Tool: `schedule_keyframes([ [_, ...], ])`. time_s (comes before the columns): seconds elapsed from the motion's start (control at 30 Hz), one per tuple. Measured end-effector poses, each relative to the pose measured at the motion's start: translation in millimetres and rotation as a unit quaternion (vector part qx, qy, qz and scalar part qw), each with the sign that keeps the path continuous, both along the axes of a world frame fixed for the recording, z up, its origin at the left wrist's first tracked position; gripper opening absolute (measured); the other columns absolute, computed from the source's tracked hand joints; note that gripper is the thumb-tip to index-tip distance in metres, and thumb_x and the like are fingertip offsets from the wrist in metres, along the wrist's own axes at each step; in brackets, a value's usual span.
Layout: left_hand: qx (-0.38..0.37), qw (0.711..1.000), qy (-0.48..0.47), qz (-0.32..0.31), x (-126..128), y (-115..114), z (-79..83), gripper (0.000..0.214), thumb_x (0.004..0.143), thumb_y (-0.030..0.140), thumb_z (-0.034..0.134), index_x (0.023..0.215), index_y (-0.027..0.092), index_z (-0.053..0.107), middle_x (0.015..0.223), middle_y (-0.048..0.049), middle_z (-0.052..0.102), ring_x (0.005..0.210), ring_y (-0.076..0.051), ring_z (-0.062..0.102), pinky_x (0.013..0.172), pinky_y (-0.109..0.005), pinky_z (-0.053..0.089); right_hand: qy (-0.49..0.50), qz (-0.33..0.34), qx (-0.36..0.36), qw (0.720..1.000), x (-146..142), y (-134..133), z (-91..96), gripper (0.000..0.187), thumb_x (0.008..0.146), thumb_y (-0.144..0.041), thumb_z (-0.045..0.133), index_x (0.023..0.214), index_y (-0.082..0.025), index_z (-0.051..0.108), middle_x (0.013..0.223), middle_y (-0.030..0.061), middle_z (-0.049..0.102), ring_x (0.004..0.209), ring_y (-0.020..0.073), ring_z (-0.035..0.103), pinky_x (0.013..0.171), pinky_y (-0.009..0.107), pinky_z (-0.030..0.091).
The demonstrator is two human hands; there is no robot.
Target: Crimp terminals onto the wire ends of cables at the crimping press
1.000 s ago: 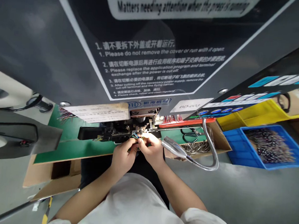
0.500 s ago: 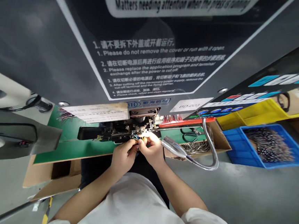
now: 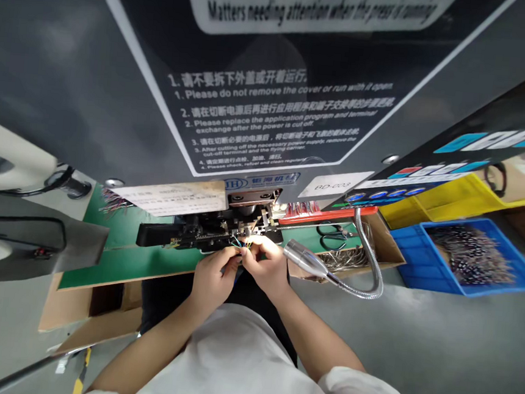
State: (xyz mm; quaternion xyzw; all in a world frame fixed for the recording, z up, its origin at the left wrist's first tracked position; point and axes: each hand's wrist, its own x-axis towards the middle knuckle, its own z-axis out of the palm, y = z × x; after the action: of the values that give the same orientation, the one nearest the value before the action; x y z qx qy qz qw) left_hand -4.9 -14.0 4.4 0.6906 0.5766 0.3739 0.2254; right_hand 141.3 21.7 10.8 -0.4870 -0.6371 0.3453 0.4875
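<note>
Thin coloured wires (image 3: 240, 243), some blue-green and some yellow, fan out from between my fingertips towards the crimping press's metal head (image 3: 249, 226). My left hand (image 3: 213, 273) pinches them from the left, thumb against forefinger. Pressed close beside it, my right hand (image 3: 266, 265) grips the same wires between thumb and fingers. Both hands are just in front of the press's black applicator (image 3: 195, 231). My fingers hide the lower part of the wires, and whether any wire tip touches the press I cannot tell.
The grey press housing (image 3: 126, 117) hangs above my hands. A silver gooseneck lamp (image 3: 305, 259) points in from the right. Pliers (image 3: 332, 235) lie on the green bench top (image 3: 146, 266). A blue bin (image 3: 470, 289) full of wires and a yellow bin (image 3: 441, 197) stand further right.
The wire ends have spread into a wider fan. My left hand has shifted slightly left; my right hand stays nearly in place.
</note>
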Motion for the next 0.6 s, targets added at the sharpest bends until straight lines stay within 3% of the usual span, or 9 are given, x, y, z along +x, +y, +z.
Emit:
schedule_keyframes([
  [0.23, -0.014, 1.000, 0.010, 0.012, 0.8, 2.6, 2.7, 0.016, 0.096, 0.022, 0.054, 0.106, 0.024, 0.067, 0.102, -0.0029, 0.078, 0.090, -0.019, 0.074, 0.077, -0.026, 0.055, -0.011, -0.018, -0.009, 1.000, -2.8, 2.9, 1.5, 0.009, 0.083, -0.027, 0.062, 0.077, -0.019, 0.062, 0.054, -0.0051, 0.046, 0.047, 0.0108, 0.043, 0.047, 0.025, 0.039],
  [0.4, -0.012, 1.000, 0.013, 0.012, 0.8, 2.3, 1.0, 0.016, 0.095, 0.023, 0.054, 0.104, 0.024, 0.067, 0.099, -0.0030, 0.078, 0.089, -0.019, 0.074, 0.075, -0.026, 0.054, 0.000, -0.003, -0.001, 1.000, -0.9, 1.7, -2.0, 0.008, 0.083, -0.025, 0.061, 0.088, -0.020, 0.065, 0.055, -0.0056, 0.047, 0.047, 0.0110, 0.044, 0.048, 0.024, 0.040],
  [0.6, 0.000, 1.000, 0.022, 0.006, 1.5, 2.4, -1.4, 0.016, 0.096, 0.024, 0.054, 0.104, 0.025, 0.068, 0.099, -0.0031, 0.078, 0.088, -0.018, 0.074, 0.076, -0.025, 0.054, -0.014, -0.017, 0.001, 1.000, 0.4, 1.0, -3.4, 0.009, 0.080, -0.024, 0.062, 0.088, -0.020, 0.065, 0.053, -0.0065, 0.045, 0.046, 0.0110, 0.043, 0.049, 0.025, 0.041],
])
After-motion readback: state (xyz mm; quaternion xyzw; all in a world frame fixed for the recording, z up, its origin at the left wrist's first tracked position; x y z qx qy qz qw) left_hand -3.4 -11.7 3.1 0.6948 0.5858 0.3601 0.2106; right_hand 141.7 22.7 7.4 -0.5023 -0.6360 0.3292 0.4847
